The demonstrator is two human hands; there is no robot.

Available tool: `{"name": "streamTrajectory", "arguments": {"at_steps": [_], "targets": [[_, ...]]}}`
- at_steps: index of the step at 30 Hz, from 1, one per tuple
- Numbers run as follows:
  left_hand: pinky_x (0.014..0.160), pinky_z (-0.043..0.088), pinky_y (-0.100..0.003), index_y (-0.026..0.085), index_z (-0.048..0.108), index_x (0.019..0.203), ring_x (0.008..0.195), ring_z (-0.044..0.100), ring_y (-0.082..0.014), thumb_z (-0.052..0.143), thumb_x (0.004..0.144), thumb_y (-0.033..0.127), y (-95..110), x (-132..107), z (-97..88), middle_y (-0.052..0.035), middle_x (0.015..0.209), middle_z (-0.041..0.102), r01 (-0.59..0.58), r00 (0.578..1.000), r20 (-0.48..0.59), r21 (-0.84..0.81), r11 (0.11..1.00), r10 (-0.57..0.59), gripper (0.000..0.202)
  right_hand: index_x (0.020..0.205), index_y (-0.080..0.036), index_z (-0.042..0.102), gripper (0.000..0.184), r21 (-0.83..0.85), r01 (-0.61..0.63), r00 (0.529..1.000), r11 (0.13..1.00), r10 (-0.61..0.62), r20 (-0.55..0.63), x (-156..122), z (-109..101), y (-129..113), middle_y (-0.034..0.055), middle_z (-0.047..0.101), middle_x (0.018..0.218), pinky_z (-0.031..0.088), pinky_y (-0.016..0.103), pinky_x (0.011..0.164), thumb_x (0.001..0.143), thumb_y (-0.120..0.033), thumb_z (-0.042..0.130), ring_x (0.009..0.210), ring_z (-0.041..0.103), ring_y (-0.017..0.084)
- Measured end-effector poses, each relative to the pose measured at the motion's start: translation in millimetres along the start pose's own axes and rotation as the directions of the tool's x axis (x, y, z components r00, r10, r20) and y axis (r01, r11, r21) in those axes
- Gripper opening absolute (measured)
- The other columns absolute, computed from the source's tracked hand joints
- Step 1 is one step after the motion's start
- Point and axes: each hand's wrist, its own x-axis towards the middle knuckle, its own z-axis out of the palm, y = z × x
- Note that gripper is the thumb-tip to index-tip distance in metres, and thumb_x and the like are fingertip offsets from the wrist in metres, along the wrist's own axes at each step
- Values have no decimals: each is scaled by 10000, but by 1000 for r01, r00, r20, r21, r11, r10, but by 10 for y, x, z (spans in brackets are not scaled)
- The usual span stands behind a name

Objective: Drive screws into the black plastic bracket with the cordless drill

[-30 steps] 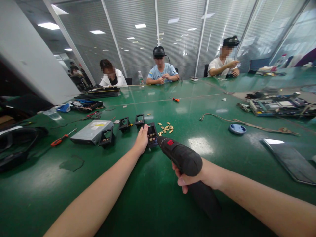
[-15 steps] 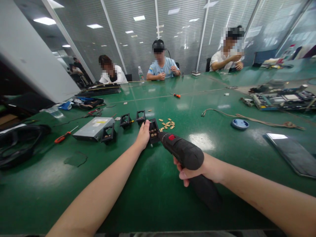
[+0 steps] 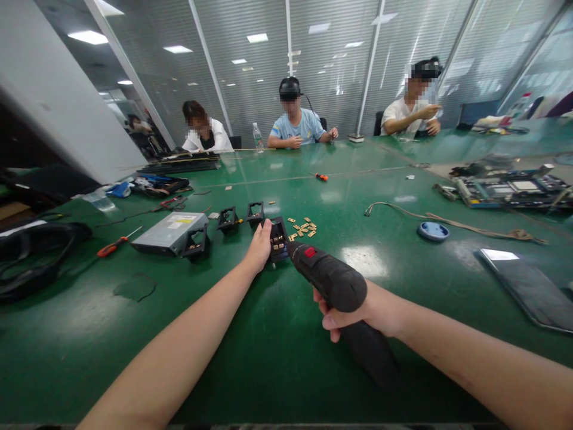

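Note:
My left hand [image 3: 259,246] grips the left side of a black plastic housing [image 3: 280,230] with small brass-coloured parts inside. In my right hand [image 3: 335,316] is a black cordless drill [image 3: 333,275] with a red mark on top. Its front end points at the right side of the housing; whether the bit touches a screw cannot be made out. Just beyond lies a loose group of small brass plates [image 3: 305,227]. Similar black housings stand to the left: one beside the grey metal drive [image 3: 169,232], another [image 3: 227,220] behind it, and a third [image 3: 255,212] near my left hand.
An orange screwdriver [image 3: 114,246] and a black strapped object [image 3: 31,257] lie on the left. On the right are a phone [image 3: 528,286], a blue round lid [image 3: 433,232], a cable [image 3: 403,209] and circuit boards [image 3: 514,184]. Several people sit across the green table [image 3: 250,370].
The drill and my right hand have shifted very slightly left and down in the picture. Across the table, the middle person's hand has moved outward. My left hand keeps its hold on the housing.

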Motion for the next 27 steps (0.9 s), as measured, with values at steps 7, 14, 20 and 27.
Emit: {"name": "streamTrajectory", "arguments": {"at_steps": [7,14,20,27], "targets": [[701,621,-360,250,587,1082,761,728,-214,577,867,822,-21,10,-2,-42,902,726,19,1000,-14,-4,1000,-19,611,824,-152,627,472,21,5,1000,1000,-5,3,23,-18,42,-22,675,722,551,275,545,558,-254,1003,568,728,186],[717,632,-375,254,574,1092,772,739,-218,577,874,814,-20,3,-10,-46,922,737,24,1000,1,-12,1000,-24,601,864,-149,651,478,19,0,1000,1000,0,7,38,-36,51,-17,695,746,562,284,547,558,-234,1008,571,740,196],[722,638,-385,254,586,1103,767,742,-224,582,880,805,-13,2,-13,-48,911,743,31,999,9,-29,999,-31,595,842,-146,643,494,30,-5,1000,1000,5,-7,33,-21,35,-21,689,728,550,274,533,528,-233,1015,552,728,187],[774,638,-382,244,607,1102,820,746,-221,567,884,813,-24,4,-17,-63,953,752,8,1000,6,-3,1000,-8,611,840,-150,634,467,16,2,1000,1000,-2,9,28,-34,47,-14,693,732,550,274,546,566,-260,996,567,735,191]]}}
